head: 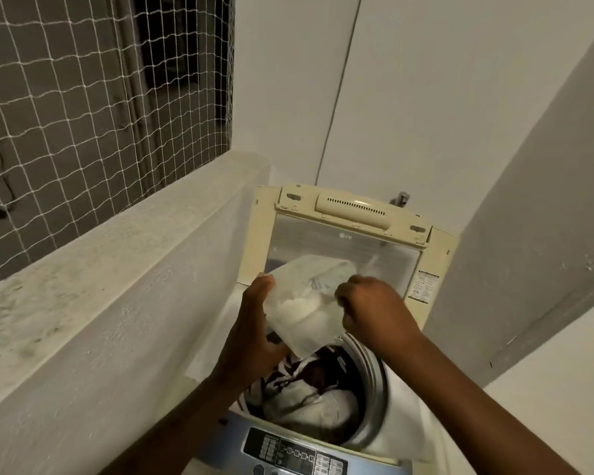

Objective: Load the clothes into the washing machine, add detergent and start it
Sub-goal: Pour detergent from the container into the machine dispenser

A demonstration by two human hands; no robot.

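Note:
A top-loading washing machine (422,419) stands below me with its lid (350,241) raised. Dark and white clothes (309,395) fill the drum. Above the drum I hold a clear plastic bag of white detergent powder (302,303), tilted. My left hand (254,330) grips the bag's left side from below. My right hand (374,306) is curled and pinches the bag's upper right edge. The control panel (295,454) runs along the machine's near edge.
A low white parapet wall (124,255) runs along the left, close to the machine, with netting (83,97) above it. White walls close in behind and on the right. A tap (401,197) sticks out behind the lid.

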